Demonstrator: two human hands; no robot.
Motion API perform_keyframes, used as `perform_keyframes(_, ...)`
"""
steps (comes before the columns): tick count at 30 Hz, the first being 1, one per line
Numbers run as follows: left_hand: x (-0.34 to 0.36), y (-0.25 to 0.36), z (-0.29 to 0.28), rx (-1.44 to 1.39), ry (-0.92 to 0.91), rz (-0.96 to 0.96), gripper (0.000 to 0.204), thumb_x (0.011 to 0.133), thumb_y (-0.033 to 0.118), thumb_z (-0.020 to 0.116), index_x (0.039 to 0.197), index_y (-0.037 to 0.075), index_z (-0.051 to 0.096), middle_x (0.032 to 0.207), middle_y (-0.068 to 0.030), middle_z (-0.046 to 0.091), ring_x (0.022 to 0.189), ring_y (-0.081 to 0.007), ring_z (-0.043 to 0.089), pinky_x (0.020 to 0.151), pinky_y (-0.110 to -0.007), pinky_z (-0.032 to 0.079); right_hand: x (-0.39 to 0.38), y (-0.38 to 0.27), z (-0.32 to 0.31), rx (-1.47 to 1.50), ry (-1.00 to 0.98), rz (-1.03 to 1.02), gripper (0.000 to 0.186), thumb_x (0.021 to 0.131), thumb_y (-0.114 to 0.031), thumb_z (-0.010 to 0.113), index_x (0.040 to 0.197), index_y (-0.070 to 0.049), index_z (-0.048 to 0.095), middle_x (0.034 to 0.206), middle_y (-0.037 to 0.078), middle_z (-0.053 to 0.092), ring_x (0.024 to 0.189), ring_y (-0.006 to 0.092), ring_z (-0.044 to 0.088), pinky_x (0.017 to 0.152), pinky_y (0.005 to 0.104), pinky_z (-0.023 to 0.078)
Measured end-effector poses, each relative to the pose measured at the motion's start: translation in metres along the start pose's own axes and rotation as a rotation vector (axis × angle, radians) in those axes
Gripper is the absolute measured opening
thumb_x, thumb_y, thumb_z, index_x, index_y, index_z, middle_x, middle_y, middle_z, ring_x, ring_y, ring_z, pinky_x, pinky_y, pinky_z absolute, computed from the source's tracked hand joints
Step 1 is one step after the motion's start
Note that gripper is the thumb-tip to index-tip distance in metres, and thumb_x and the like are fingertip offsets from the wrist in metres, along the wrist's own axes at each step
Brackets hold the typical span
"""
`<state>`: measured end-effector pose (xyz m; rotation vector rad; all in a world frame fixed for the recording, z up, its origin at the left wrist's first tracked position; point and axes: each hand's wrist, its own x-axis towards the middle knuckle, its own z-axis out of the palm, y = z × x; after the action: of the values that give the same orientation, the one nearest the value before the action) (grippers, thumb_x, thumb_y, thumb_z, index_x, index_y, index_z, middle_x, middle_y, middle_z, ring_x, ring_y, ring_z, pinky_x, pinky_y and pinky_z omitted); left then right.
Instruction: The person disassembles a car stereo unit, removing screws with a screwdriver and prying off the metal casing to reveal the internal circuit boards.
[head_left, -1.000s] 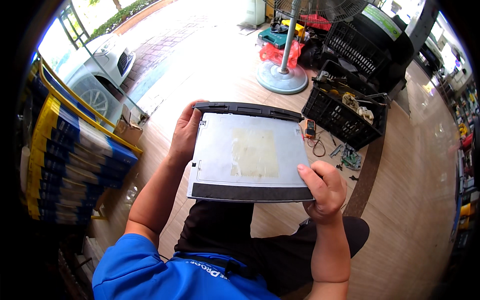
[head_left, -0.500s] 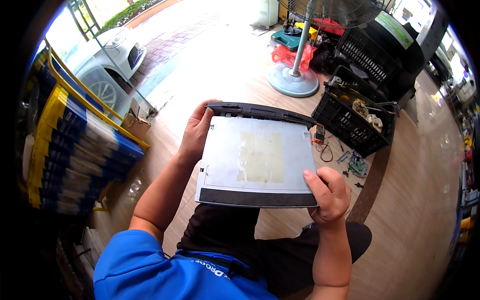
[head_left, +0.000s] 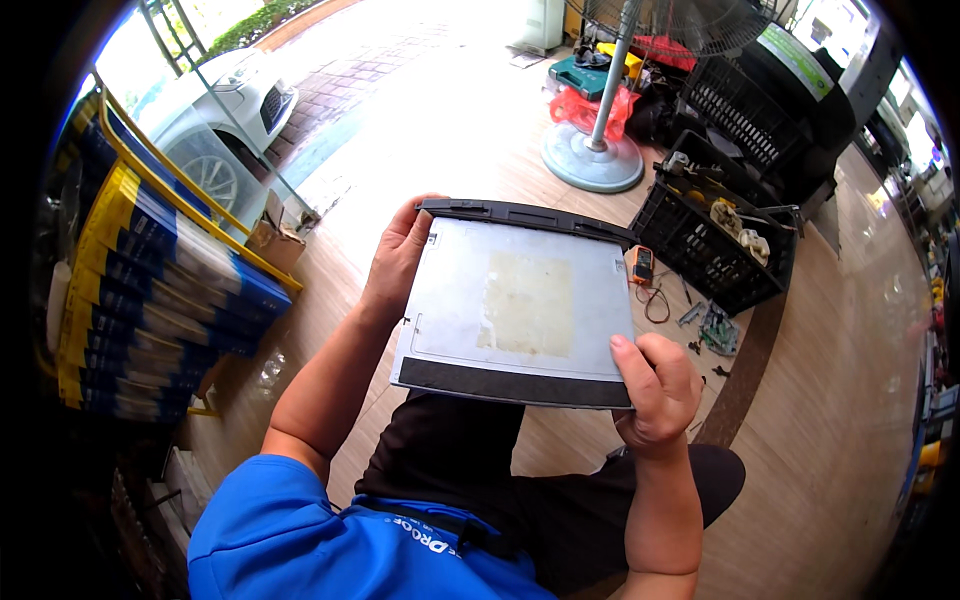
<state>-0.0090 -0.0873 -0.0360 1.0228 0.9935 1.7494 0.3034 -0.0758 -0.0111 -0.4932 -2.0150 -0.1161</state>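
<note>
White lettering (head_left: 425, 537) is running across the person's blue shirt (head_left: 320, 540), above dark trousers (head_left: 440, 450). Over the lap, a flat silvery panel (head_left: 518, 300) is hanging between both hands, tilted toward the wearer. The right hand (head_left: 658, 390) is pinching its near right corner, thumb on top; the left hand (head_left: 400, 255) is gripping the far left corner by a black strip (head_left: 525, 214). A yellowish patch (head_left: 545, 335) is covering the panel's middle, and a tiny label (head_left: 619, 266) is sitting near its right edge, too small to read. Leftward, blue-and-yellow packages (head_left: 165, 290) are showing blurred print. Beyond the panel, an orange meter (head_left: 641, 263) is lying on the floor (head_left: 830, 420) beside a black crate (head_left: 705, 255). Farther off, a green label (head_left: 795, 60) is wrapping what may be a tyre.
</note>
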Motion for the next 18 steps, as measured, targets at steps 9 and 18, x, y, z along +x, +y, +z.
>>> perform_keyframes(9, -0.003, 0.008, 0.001, 0.002, -0.02, -0.029, 0.028, 0.103, 0.023, 0.048, 0.124, 0.006, 0.055, 0.106, -0.0021, 0.063, 0.094, -0.0077, 0.059, 0.082, -0.023, 0.049, -0.004, -0.004, 0.001, -0.021, 0.01, 0.002, 0.033, 0.072, -0.004, 0.064, 0.105, -0.004, 0.068, 0.089, 0.011, 0.059, 0.06, 0.0211, 0.053, 0.048, 0.0313, 0.043)
perform_keyframes(18, -0.004, 0.013, -0.004, 0.09, -0.025, -0.043, 0.028, 0.102, 0.018, 0.049, 0.128, 0.006, 0.052, 0.107, -0.0022, 0.062, 0.096, -0.0074, 0.058, 0.084, -0.023, 0.048, -0.001, -0.003, -0.002, 0.043, -0.092, 0.071, 0.041, 0.068, 0.001, 0.065, 0.109, -0.004, 0.067, 0.089, 0.012, 0.06, 0.062, 0.0248, 0.058, 0.051, 0.0338, 0.046)
